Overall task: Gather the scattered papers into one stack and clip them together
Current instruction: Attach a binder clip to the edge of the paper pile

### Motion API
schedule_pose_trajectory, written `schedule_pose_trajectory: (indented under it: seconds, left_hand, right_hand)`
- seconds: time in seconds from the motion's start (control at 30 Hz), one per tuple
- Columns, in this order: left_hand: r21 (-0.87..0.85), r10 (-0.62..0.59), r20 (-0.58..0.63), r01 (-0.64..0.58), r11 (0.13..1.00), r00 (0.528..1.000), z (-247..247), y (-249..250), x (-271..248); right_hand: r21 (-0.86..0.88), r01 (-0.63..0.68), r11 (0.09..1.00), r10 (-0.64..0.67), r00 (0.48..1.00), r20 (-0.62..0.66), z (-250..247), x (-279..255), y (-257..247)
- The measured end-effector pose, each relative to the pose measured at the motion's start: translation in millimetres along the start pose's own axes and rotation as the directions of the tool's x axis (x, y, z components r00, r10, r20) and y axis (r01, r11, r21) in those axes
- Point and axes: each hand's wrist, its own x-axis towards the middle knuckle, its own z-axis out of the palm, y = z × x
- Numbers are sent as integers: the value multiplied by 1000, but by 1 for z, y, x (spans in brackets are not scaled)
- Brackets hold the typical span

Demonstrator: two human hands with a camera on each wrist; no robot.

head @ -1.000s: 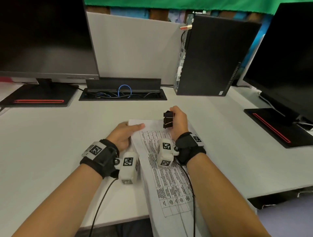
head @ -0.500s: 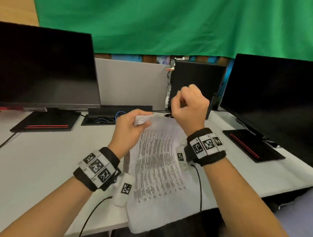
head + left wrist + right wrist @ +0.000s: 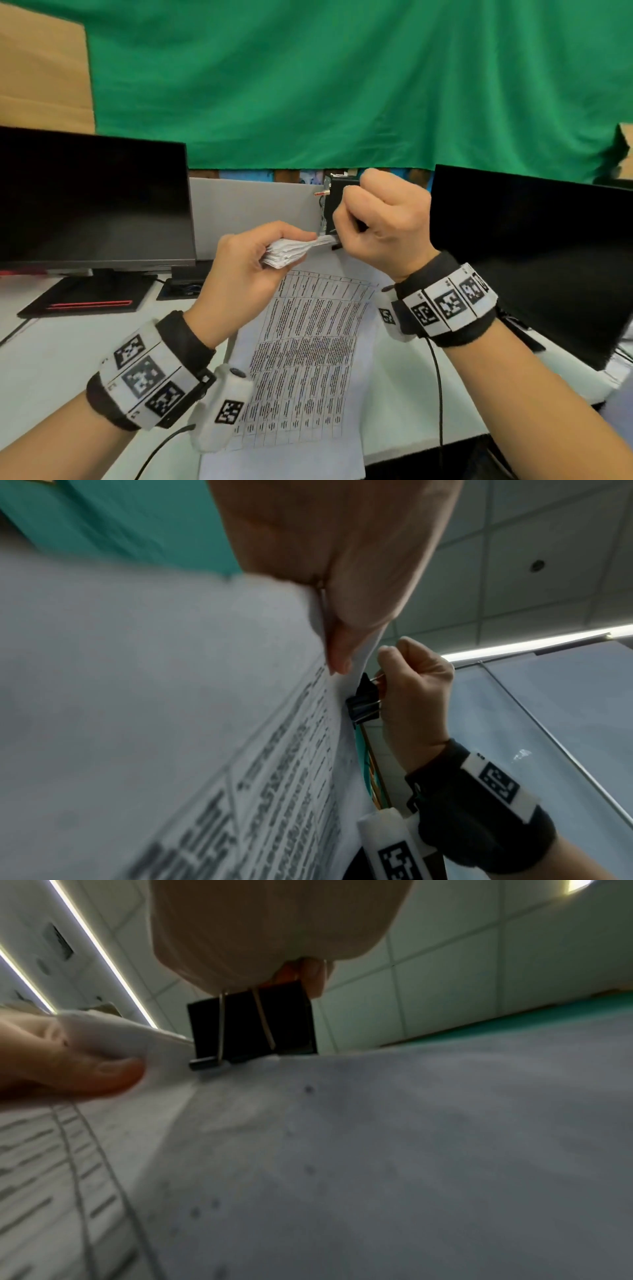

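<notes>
A stack of printed white papers (image 3: pixel 308 335) is lifted at its top edge, its lower part hanging down to the desk. My left hand (image 3: pixel 253 260) pinches the bunched top-left corner of the stack (image 3: pixel 113 1042). My right hand (image 3: pixel 380 219) grips the wire handles of a black binder clip (image 3: pixel 251 1020), which sits on the stack's top edge just right of the left thumb. In the left wrist view the binder clip (image 3: pixel 364 704) is seen against the papers (image 3: pixel 171 723) with the right hand (image 3: pixel 414 685) behind it. The head view shows only a sliver of the binder clip (image 3: pixel 336 246).
A white desk (image 3: pixel 61 346) holds a dark monitor (image 3: pixel 92 202) at left and a second monitor (image 3: pixel 527 257) at right. A black computer tower (image 3: pixel 337 195) stands behind my hands. A green cloth hangs at the back.
Both hands rose from the desk with the papers' top edge. The right hand carried the clip onto that edge, and the head view tilted upward.
</notes>
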Motion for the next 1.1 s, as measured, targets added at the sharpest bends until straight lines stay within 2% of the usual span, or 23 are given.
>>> schedule_pose_trajectory:
  seconds: [0.17,0.3,0.5,0.57,0.67,0.83,0.9,1.0,1.1]
  left_hand:
    - [24,48,17,-48,999,999,0,6,2]
    - [62,60,27,-61,996,998,2,3,2]
    - [141,115,25,-117,983,993,-1,7,6]
    - [142,103,8,-103,984,995,-2,6,7]
    - [124,68,-17,-66,990,998,-2,4,6]
    - [56,3,-72,1,998,997,-4,2,7]
    - [54,-20,-93,25,998,995,-7,-2,9]
    - [43,-33,-101,37,998,994,-10,-4,11]
    - [36,-39,-100,42,998,994,-10,-3,13]
  right_hand:
    - [146,-41,988,32,997,64,3,12,5]
    - [199,-56,978,28,990,141,10,13,9]
    - [113,121,986,-135,984,121,8,22,3]
    - [132,74,989,-89,989,116,11,23,4]
    - [190,-75,979,41,983,176,22,19,9]
    - [174,-287,942,206,904,375,31,24,15]
    - [191,-363,912,263,874,409,28,29,21]
    - [233,-356,905,232,873,429,27,28,23]
    - [189,-322,928,221,880,420,32,25,17]
